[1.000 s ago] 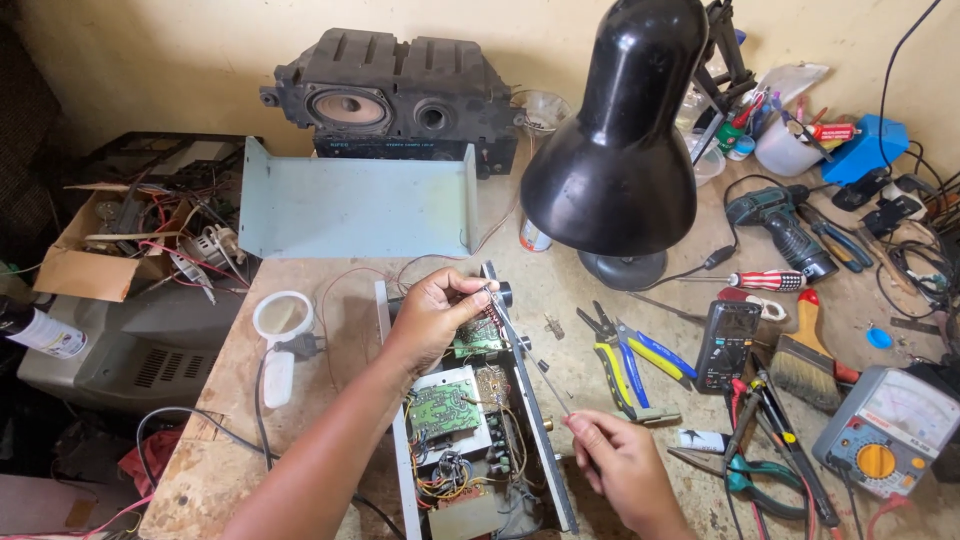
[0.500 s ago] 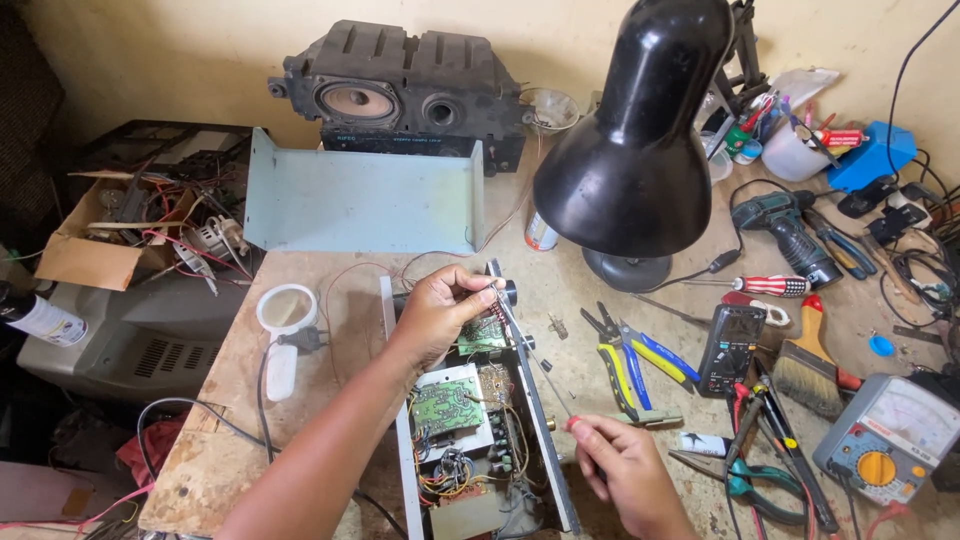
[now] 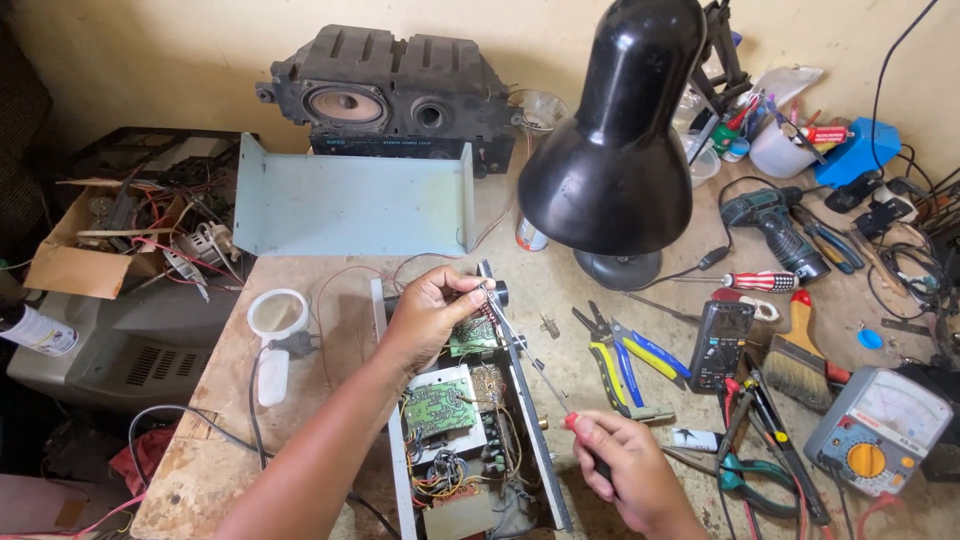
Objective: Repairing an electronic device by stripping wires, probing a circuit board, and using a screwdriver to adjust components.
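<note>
Right hand (image 3: 625,470) shifted slightly toward chassis, fingers wrapped around screwdriver (image 3: 530,368), tip up near left hand (image 3: 432,312), which pinches small part above open amplifier chassis (image 3: 470,430).

We have drawn our right hand (image 3: 625,470) a little lower and nearer to us beside the open grey metal chassis with green circuit boards (image 3: 470,430), and its grip now shows a thin screwdriver with a red-and-black handle (image 3: 530,365), the shaft slanting up to our left hand (image 3: 430,310). Our view has dipped slightly, too.
</note>
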